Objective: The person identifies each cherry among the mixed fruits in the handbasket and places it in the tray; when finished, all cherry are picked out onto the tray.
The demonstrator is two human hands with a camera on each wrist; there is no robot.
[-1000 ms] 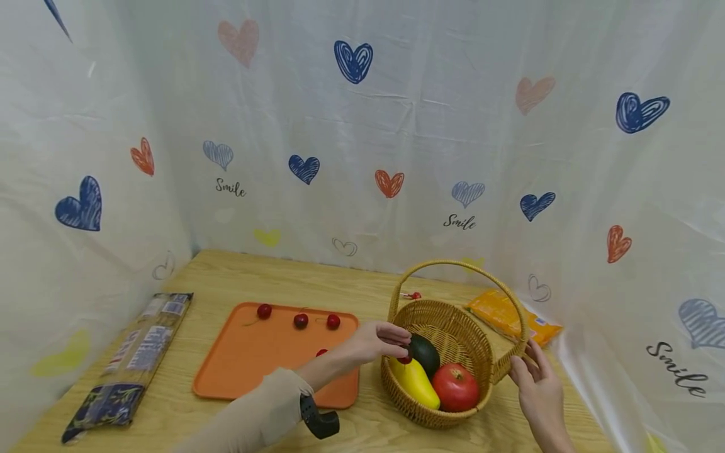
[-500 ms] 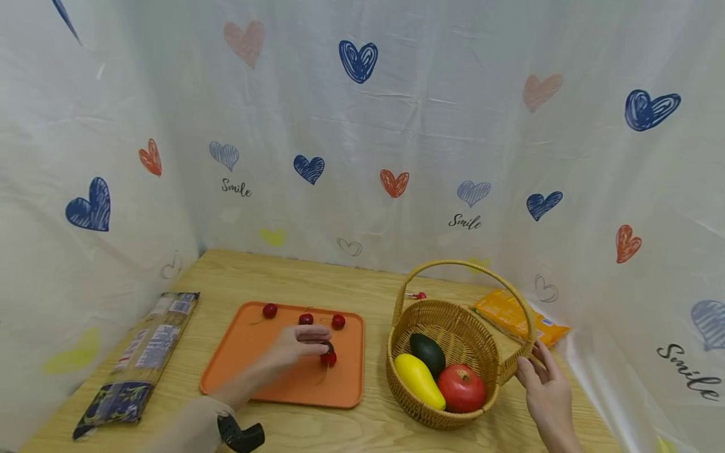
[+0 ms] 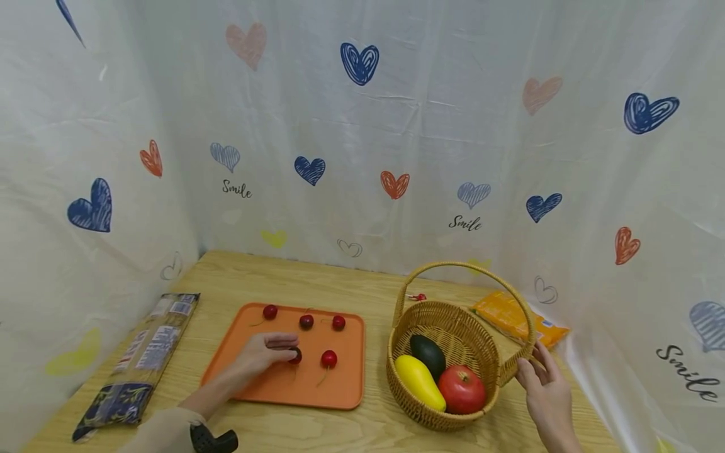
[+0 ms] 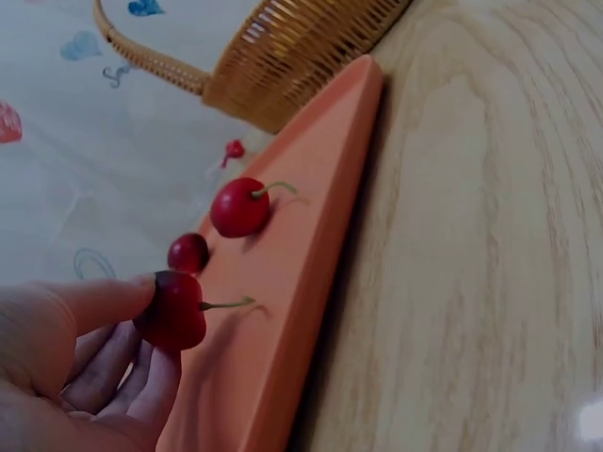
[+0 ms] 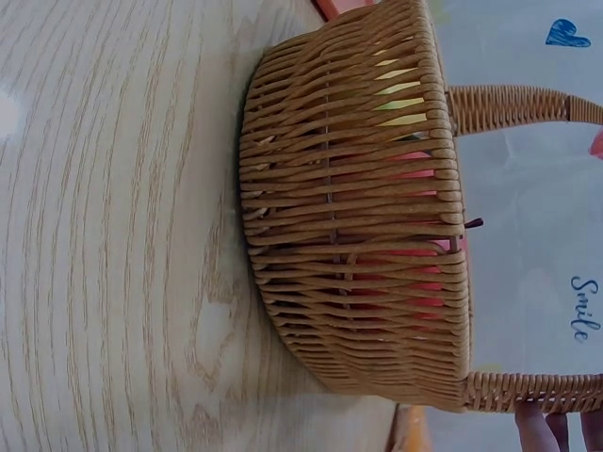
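My left hand [image 3: 263, 355] pinches a dark red cherry [image 4: 174, 315] between thumb and fingers, its green stem pointing away from the hand. The cherry is over the orange tray [image 3: 266, 391]; I cannot tell whether it touches the surface. Several other cherries lie on the tray, one of them a bright red cherry [image 3: 329, 359] just right of the hand. On the right, my right hand [image 3: 546, 393] grips the wicker basket [image 3: 419, 416] at the lower right end of its handle. In the basket lie a yellow mango-like fruit [image 3: 420, 384], a dark green avocado [image 3: 427, 355] and a red pomegranate [image 3: 461, 389].
A long clear-and-blue food packet [image 3: 138, 365] lies along the table's left side. Behind the basket are an orange packet [image 3: 518, 314] and a small red object [image 3: 418, 297]. A white curtain [image 3: 362, 126] printed with hearts encloses the table's back and sides.
My left hand has moved left with the cherry, from over the basket to over the tray. The right hand stays on the basket handle, and the view has shifted slightly.
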